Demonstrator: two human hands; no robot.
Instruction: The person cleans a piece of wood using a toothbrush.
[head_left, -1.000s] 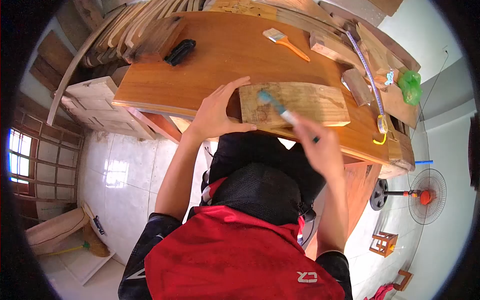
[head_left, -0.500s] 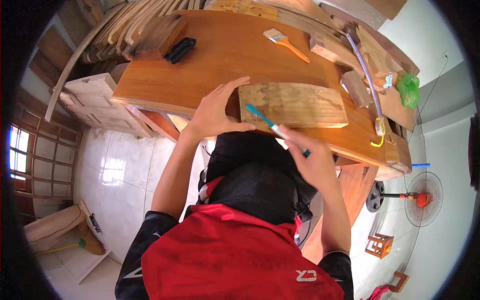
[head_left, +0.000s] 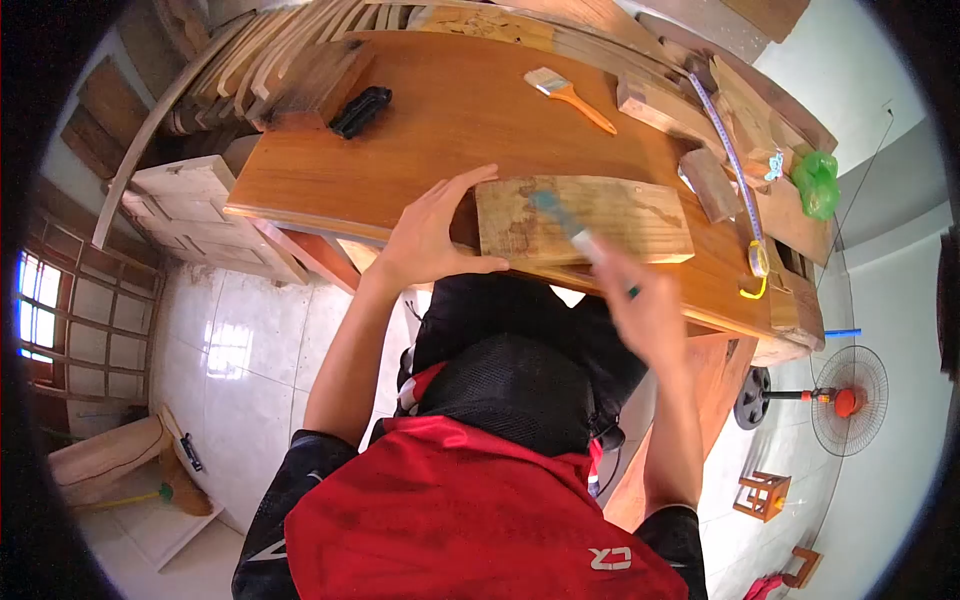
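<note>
Head view: vs. 0.5 s earlier, tip of the teal tool [head_left: 566,219] had gone farther in from the block's L end, toward its far edge; probably 1 stroke over the top face was in progress. Block [head_left: 640,222] lay at near edge of table [head_left: 450,110]. R hand [head_left: 643,305] was closed round the handle; L hand [head_left: 428,235], spread wide, held block's L end between thumb & fingers. Blur softened tip & R fingers; can't tell if tip touched wood.

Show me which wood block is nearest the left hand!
The pale block at the front edge of the table: the left hand brackets its end. The small block beside the tape measure and the other blocks lie farther off.
</note>
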